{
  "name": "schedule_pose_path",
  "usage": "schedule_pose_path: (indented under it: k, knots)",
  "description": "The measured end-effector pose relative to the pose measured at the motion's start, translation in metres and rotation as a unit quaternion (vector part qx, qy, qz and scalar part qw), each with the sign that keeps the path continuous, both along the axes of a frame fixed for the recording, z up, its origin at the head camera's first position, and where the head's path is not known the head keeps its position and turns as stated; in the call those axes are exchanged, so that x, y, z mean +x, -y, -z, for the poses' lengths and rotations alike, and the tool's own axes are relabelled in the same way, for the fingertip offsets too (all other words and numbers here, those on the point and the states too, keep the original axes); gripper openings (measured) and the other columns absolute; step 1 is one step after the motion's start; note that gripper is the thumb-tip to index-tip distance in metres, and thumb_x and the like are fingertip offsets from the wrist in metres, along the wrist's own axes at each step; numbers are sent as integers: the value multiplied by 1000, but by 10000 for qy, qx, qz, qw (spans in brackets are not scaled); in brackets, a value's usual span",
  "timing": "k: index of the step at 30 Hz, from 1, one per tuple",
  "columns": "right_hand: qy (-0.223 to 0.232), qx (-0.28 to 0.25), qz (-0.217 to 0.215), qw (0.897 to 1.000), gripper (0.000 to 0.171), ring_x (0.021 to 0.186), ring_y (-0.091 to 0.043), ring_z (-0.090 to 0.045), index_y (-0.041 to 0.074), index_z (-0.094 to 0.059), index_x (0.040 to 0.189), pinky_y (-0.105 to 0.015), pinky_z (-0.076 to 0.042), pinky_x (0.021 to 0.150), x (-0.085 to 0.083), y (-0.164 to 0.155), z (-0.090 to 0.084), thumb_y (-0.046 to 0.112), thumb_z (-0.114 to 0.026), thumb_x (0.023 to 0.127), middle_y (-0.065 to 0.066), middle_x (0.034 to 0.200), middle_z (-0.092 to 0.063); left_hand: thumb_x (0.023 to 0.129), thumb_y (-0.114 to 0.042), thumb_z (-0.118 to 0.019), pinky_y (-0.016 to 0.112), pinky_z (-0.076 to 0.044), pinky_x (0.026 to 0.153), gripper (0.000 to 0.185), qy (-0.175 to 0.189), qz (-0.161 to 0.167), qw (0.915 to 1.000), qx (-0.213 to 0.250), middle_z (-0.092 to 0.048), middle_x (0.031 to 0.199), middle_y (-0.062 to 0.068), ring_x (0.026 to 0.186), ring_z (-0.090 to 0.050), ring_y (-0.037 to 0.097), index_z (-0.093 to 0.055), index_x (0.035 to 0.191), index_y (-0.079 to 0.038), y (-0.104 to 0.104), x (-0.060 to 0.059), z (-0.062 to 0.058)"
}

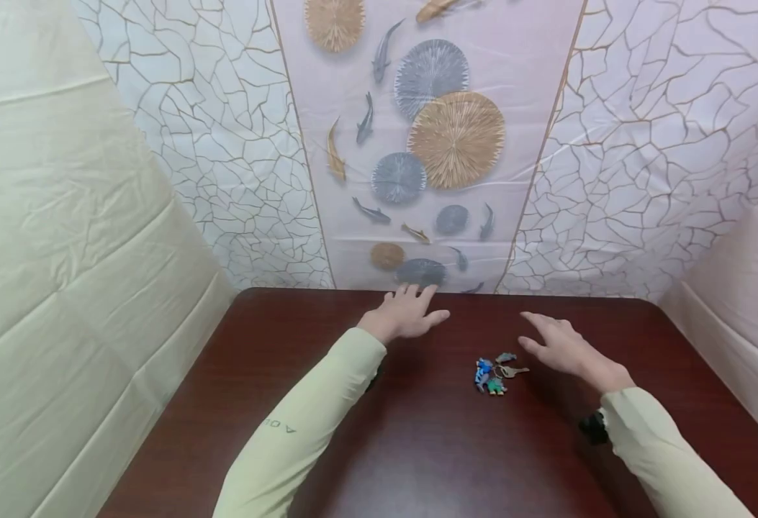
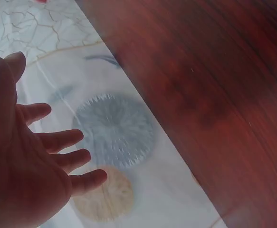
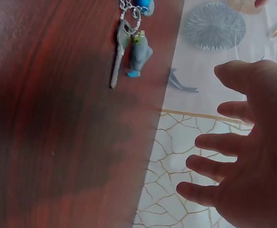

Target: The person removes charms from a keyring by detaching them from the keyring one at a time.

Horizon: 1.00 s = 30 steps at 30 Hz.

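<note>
On the dark reddish-brown table [image 1: 430, 446] lies a key ring with a metal key [image 1: 513, 372] and several small charms. A blue charm [image 1: 483, 370] and a green one [image 1: 497, 387] show in the head view. In the right wrist view the key [image 3: 119, 57] points away from the ring beside a grey, fish-like charm [image 3: 139, 54]. My right hand [image 1: 561, 347] hovers to the right of the key ring, fingers spread and holding nothing. Over the far part of the table, left of the keys, my left hand [image 1: 402, 314] is stretched out with spread fingers, also holding nothing.
A hanging cloth [image 1: 417, 216] printed with round shapes and fish stands behind the table's far edge. Pale fabric walls rise on the left [image 1: 80, 273] and right [image 1: 741, 309]. A dark band [image 1: 594, 427] sits at my right wrist.
</note>
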State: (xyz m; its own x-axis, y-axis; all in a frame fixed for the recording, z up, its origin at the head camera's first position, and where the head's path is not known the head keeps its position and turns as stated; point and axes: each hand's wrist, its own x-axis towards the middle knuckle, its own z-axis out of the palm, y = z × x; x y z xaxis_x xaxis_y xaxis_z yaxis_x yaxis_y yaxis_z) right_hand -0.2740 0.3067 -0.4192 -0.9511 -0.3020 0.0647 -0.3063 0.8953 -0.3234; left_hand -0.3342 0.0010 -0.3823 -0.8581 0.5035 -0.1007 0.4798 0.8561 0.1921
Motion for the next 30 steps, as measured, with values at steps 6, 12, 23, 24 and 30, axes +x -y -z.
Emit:
schedule_pose_path:
  k: [6,12,23,24,30]
  knots:
    - [-53,-234,29,9997,56,131,-54,-38,-5,-40,143,-70,-30,104,1,0,14,26,-56,99,-34,142,-44,99,-63,-30,53,-24,118,70,164,73,9998,130,-25,162,10,151,-19,31,-17,157,-26,-16,6,8]
    - [-211,-403,180,9988,47,121,-54,-46,-5,-53,132,-67,-37,97,3,2,25,25,-58,97,-32,128,-56,99,-62,-33,51,-26,118,70,371,179,9987,289,-28,160,9,150,-23,29,-19,157,-25,-30,12,21]
    - [64,-728,265,9970,32,92,-33,-66,-3,-63,116,-49,-54,76,3,13,38,20,-63,94,-21,105,-69,100,-56,-40,46,-31,116,65,586,267,9974,323,-30,159,5,147,-29,25,-22,156,-29,-55,20,43]
    - [110,-755,315,9966,32,92,-32,-66,-2,-64,116,-48,-55,75,4,13,39,21,-63,94,-21,104,-69,99,-56,-41,46,-32,116,65,584,259,9975,308,-30,159,5,147,-30,24,-22,155,-29,-56,21,45]
    - [291,-977,576,9931,26,84,-24,-64,3,-66,111,-38,-53,69,6,14,40,22,-63,94,-13,98,-70,99,-54,-44,43,-37,113,60,689,266,9967,335,-32,158,0,145,-33,22,-27,153,-32,-63,29,53]
